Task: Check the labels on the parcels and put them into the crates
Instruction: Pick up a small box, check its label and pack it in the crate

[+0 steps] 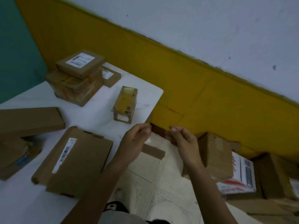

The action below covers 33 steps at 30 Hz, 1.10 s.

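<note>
My forearms reached out from under the camera, left hand (pixel 137 139) and right hand (pixel 182 139), fingers (pixel 146 130) pinched on the two ends of a thin brown parcel (pixel 159 132), held in the air just off the surface (pixel 100 113) corner, over the floor. Blur hid its label. More parcels lay on the surface: a flat one (pixel 76 160) nearest, a stack (pixel 77 80) behind, a small box (pixel 125 105) apart. Such a light pinch could slip, I judged, dropping it. Open floor lay below; boxes (pixel 216 157) crowded my right.
</note>
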Each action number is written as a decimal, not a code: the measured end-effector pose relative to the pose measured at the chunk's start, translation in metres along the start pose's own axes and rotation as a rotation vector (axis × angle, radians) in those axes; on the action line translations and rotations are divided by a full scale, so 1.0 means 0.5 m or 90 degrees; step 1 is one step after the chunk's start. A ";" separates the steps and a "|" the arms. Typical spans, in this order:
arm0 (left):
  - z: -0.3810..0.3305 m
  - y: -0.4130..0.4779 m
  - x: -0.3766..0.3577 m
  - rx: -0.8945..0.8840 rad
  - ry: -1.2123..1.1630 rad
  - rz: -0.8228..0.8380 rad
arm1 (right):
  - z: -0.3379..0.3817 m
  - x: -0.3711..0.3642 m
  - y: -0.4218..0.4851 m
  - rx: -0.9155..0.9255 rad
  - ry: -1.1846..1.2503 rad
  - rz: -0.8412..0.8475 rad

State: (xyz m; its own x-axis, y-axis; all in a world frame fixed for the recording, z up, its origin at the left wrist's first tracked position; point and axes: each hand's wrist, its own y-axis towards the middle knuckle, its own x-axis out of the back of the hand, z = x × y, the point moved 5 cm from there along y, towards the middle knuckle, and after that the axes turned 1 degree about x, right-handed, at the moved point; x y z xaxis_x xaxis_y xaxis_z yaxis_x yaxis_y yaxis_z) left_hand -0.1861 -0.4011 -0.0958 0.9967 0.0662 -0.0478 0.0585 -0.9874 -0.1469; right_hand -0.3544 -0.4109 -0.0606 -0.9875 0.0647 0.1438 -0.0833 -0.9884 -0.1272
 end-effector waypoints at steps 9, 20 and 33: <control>0.022 0.169 0.153 0.075 -0.006 -0.222 | -0.002 -0.167 0.303 -0.071 -0.016 0.129; 0.050 0.339 0.200 0.190 -0.039 -0.532 | -0.004 -0.398 0.660 -0.016 -0.084 0.428; 0.132 0.360 0.063 0.367 -0.132 -0.666 | -0.113 -0.476 0.761 -0.059 -0.377 0.709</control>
State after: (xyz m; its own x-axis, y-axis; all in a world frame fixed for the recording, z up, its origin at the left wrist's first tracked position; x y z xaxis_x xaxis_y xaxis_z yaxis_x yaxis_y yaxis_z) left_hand -0.1478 -0.5672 -0.1892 0.4514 0.8679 0.2072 0.7435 -0.2374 -0.6252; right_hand -0.1586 -0.7946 -0.1985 -0.3190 -0.8892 0.3281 0.7199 -0.4525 -0.5263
